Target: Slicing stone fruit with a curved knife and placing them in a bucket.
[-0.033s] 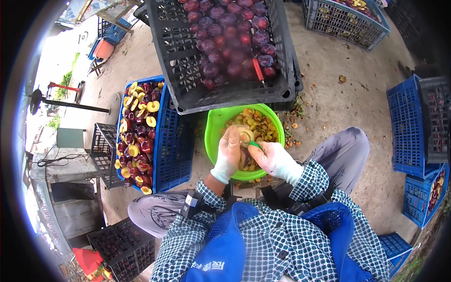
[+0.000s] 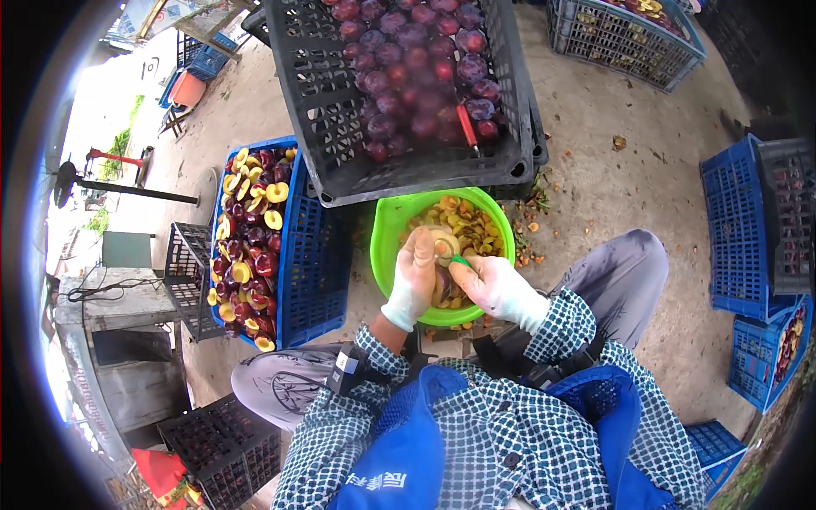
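Note:
Over a lime-green bowl [image 2: 382, 242], both my gloved hands meet. My left hand [image 2: 411, 276] is closed round a cut plum [image 2: 443, 246] whose yellow flesh faces my right hand. My right hand [image 2: 501, 289] grips a small tool by its green handle [image 2: 460, 261], pointed at the plum; its tip is hard to make out. Yellow-brown plum scraps [image 2: 473, 228] lie in the bowl below. Beyond it stands a black crate [image 2: 408, 183] of whole purple plums [image 2: 412, 64], with a red-handled tool [image 2: 467, 127] lying on them.
To the left, a blue crate [image 2: 313, 263] is heaped with plum halves [image 2: 251, 246]. A black crate [image 2: 225, 450] stands at the lower left. Blue crates [image 2: 735, 229] are stacked at the right, and another crate [image 2: 625, 47] is at the far right. Scraps litter the concrete floor [image 2: 612, 187].

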